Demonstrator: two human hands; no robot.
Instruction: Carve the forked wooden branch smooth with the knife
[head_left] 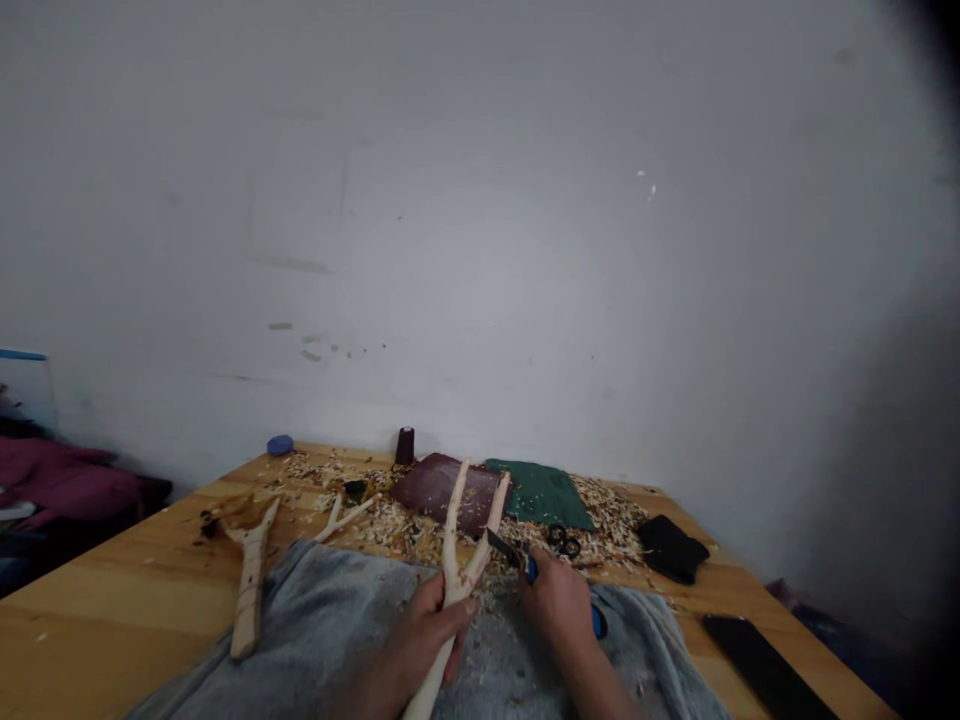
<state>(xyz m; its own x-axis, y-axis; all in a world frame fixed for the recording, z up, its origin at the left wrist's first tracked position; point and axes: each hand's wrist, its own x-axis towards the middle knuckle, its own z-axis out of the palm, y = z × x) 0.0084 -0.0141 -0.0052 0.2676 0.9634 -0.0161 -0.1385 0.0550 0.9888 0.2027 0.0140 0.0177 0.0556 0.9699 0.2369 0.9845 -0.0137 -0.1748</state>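
Pale wooden counter (97, 610), strewn with wood shavings (600, 515) from the back edge to the middle. Near the wall, a blue lump (280, 445) and a dark upright cylinder (405, 446). Just in front, a brown leather sheet (427, 490) touching a green mat (541, 492). Black scissors (563, 541) among the shavings, a crumpled black cloth (673, 548) to the right, a long black strip (765, 668) near the front corner. At left, a peeled forked branch (251, 590) and a thin forked twig (341, 517), beside a grey cloth (315, 610) spread over the front edge.

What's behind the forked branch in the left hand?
The peeled forked branch stands in front of a maroon sheet and wood shavings; a green mat lies to its right. Strips of the sheet are hidden behind the fork's arms.
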